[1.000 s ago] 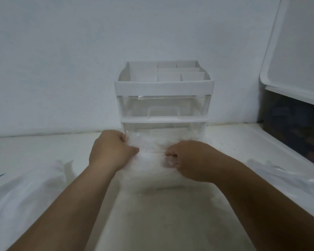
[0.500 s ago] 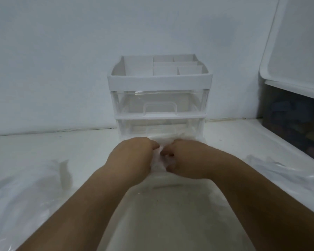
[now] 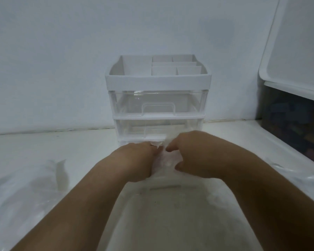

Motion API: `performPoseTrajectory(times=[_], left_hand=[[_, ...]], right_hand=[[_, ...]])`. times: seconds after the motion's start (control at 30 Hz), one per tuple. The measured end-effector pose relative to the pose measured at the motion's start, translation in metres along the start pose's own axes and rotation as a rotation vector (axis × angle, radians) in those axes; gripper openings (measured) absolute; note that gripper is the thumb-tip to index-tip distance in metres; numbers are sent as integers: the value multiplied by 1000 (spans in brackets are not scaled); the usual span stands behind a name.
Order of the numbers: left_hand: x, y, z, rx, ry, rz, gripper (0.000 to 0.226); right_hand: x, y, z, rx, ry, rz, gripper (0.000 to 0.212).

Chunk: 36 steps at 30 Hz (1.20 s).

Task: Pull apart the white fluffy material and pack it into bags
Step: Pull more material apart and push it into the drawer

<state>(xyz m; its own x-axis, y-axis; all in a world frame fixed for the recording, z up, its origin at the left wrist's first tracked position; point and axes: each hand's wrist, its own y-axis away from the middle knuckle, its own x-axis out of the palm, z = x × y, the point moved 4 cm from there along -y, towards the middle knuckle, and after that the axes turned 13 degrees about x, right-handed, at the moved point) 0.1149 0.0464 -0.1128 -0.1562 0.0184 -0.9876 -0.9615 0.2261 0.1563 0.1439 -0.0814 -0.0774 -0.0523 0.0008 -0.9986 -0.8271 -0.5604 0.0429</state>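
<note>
A small clump of white fluffy material (image 3: 163,160) is squeezed between my two hands, just in front of the drawer unit's base. My left hand (image 3: 134,162) grips its left side with curled fingers. My right hand (image 3: 194,154) grips the right side, its fingertips curled inward. Most of the clump is hidden by my hands. Both hands hover over the far end of a clear plastic bin (image 3: 163,211). A clear plastic bag (image 3: 22,200) lies crumpled on the left, and another bag (image 3: 301,178) lies on the right.
A white and clear drawer organiser (image 3: 158,102) stands against the wall straight ahead, with a divided tray on top. A large box with a raised white lid (image 3: 295,44) and dark contents sits at the right. The work surface (image 3: 43,145) is white.
My hands, spread apart across the wide fluff a second ago, have come together at the centre, bunching the material into a small clump. The view has tilted slightly, showing more of the drawer unit.
</note>
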Motion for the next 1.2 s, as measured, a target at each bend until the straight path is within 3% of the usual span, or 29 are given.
performPoseTrajectory(times=[0.1, 0.3, 0.43, 0.57, 0.67, 0.8, 0.97, 1.07, 1.2], left_hand=[[-6, 5, 3, 13, 51, -48, 63], [-24, 22, 15, -54, -43, -115, 73], [-21, 25, 23, -116, -83, -50, 66], [-7, 19, 28, -83, -11, -18, 39], [-5, 19, 29, -78, 0, -18, 40], [-1, 18, 32, -68, -23, 1, 56], [-2, 17, 31, -44, -34, 2, 52], [-1, 16, 32, -55, -35, 3, 55], [-4, 19, 29, -40, 8, -41, 35]], right_hand=[[16, -10, 1, 24, -22, 116, 53], [26, -20, -1, 21, -6, 219, 47], [27, -24, -4, 7, -7, 184, 49], [29, -27, -8, -7, -11, 128, 58], [27, -26, -11, -37, -3, 82, 63], [3, -14, -22, -33, -51, 71, 49], [-49, 11, -38, -54, -237, -133, 18], [-42, 21, -23, -140, -245, 30, 19], [1, 14, -12, -80, 38, 208, 43]])
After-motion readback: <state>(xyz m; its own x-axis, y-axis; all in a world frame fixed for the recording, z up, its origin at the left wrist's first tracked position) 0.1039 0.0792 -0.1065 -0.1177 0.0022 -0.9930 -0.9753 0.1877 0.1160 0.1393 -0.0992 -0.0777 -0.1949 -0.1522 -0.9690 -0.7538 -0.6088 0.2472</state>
